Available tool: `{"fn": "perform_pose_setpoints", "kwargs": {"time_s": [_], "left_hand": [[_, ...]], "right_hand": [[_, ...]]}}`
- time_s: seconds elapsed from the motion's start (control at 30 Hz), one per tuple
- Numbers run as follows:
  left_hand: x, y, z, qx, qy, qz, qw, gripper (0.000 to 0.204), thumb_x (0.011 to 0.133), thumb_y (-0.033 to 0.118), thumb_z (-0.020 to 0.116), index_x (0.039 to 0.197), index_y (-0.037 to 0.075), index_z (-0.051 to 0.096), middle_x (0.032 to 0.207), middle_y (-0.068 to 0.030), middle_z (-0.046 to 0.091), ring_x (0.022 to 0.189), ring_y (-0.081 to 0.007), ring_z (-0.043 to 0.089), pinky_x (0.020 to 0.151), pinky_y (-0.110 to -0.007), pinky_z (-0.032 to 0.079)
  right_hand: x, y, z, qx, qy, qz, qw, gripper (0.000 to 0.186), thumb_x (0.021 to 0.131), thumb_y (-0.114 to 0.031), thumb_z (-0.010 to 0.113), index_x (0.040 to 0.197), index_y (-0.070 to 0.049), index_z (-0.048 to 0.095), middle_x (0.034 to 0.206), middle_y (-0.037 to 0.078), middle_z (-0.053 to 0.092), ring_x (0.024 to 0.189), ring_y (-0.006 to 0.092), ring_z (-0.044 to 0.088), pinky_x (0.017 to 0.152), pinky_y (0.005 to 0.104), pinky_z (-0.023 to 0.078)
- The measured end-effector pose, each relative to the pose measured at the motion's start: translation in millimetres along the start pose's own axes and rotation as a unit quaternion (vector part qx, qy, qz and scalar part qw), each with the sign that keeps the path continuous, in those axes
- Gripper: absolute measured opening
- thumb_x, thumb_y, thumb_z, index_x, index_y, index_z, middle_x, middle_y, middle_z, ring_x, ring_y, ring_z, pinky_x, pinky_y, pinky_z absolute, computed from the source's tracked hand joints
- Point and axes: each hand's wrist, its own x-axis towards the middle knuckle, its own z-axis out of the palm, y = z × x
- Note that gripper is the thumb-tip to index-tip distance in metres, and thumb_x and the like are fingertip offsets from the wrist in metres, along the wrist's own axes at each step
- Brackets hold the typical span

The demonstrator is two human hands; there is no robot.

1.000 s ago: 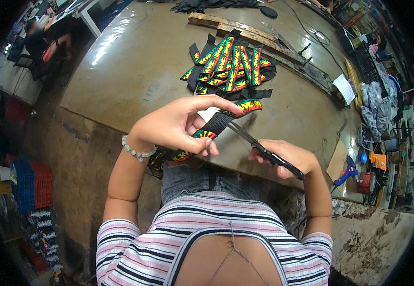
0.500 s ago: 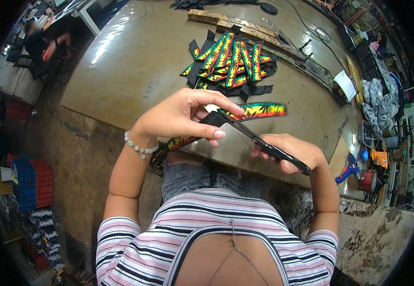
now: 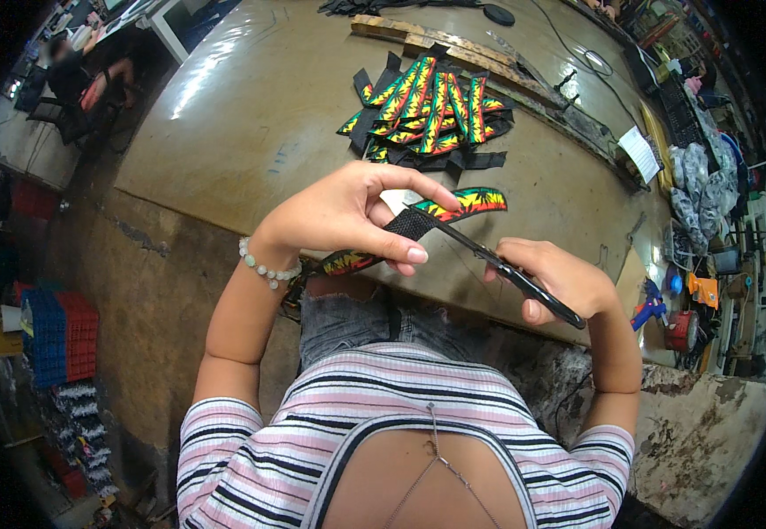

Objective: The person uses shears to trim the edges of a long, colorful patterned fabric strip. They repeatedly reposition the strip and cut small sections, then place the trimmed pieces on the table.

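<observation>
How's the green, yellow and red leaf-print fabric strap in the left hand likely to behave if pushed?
Probably floppy: the strap curves at its free end past the left hand. Likely light: it looks thin and narrow. Unlikely to roll, being flat.

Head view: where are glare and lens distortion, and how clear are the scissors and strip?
In the head view, glare streaks the tabletop toward the upper left; in the head view, edges bow near the rim and the corners go black; also in the head view, the scissors and patterned strip look fairly sharp.
</observation>
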Motion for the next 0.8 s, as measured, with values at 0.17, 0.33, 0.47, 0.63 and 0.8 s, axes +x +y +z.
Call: {"fn": "perform_pose_setpoints", "kwargs": {"time_s": [0.17,0.33,0.47,0.63,0.8], "left_hand": [[-2.8,-4.8,-5.4,0.037,-0.027,0.015,0.999,0.049,0.080,0.002,0.075,0.125,0.000,0.058,0.067,-0.0026,0.067,0.065,-0.0072,0.067,0.055,-0.016,0.049],[-4.2,-3.3,-5.9,0.013,-0.007,0.013,1.000,0.049,0.078,0.000,0.076,0.124,-0.001,0.058,0.084,-0.0050,0.068,0.067,-0.0087,0.068,0.055,-0.017,0.050],[2.2,-4.7,-2.0,0.015,0.017,0.050,0.998,0.048,0.078,-0.001,0.076,0.122,-0.001,0.059,0.111,-0.0076,0.064,0.074,-0.0099,0.068,0.060,-0.018,0.052],[20.1,-10.6,-12.0,0.030,0.133,0.069,0.988,0.053,0.075,-0.004,0.077,0.124,-0.001,0.058,0.126,-0.0102,0.057,0.071,-0.0032,0.062,0.056,-0.014,0.048],[48.6,-24.4,0.0,-0.007,0.274,0.045,0.961,0.064,0.077,-0.006,0.075,0.134,0.000,0.046,0.139,-0.0137,0.045,0.074,-0.0104,0.067,0.062,-0.019,0.056]], "right_hand": [[1.2,4.1,0.8,0.015,0.019,0.017,1.000,0.086,0.070,-0.086,0.053,0.087,-0.001,0.056,0.078,0.011,0.054,0.071,0.0258,0.054,0.064,0.0354,0.043],[3.4,5.3,8.1,0.089,0.041,0.053,0.994,0.053,0.080,-0.048,0.074,0.075,0.000,0.054,0.060,0.008,0.043,0.057,0.0175,0.044,0.053,0.0334,0.037],[-1.0,14.8,18.7,0.108,0.071,0.056,0.990,0.046,0.085,-0.039,0.073,0.071,0.000,0.054,0.058,0.007,0.043,0.055,0.0114,0.042,0.050,0.0315,0.034],[-7.2,37.1,42.7,0.201,0.178,0.060,0.961,0.061,0.079,-0.063,0.069,0.083,-0.004,0.059,0.069,0.004,0.058,0.059,0.0124,0.055,0.051,0.0265,0.042],[45.8,38.5,101.7,0.499,0.287,0.070,0.815,0.046,0.079,-0.005,0.076,0.113,-0.002,0.044,0.130,0.023,0.055,0.102,0.0218,0.065,0.081,0.0352,0.057]]}}
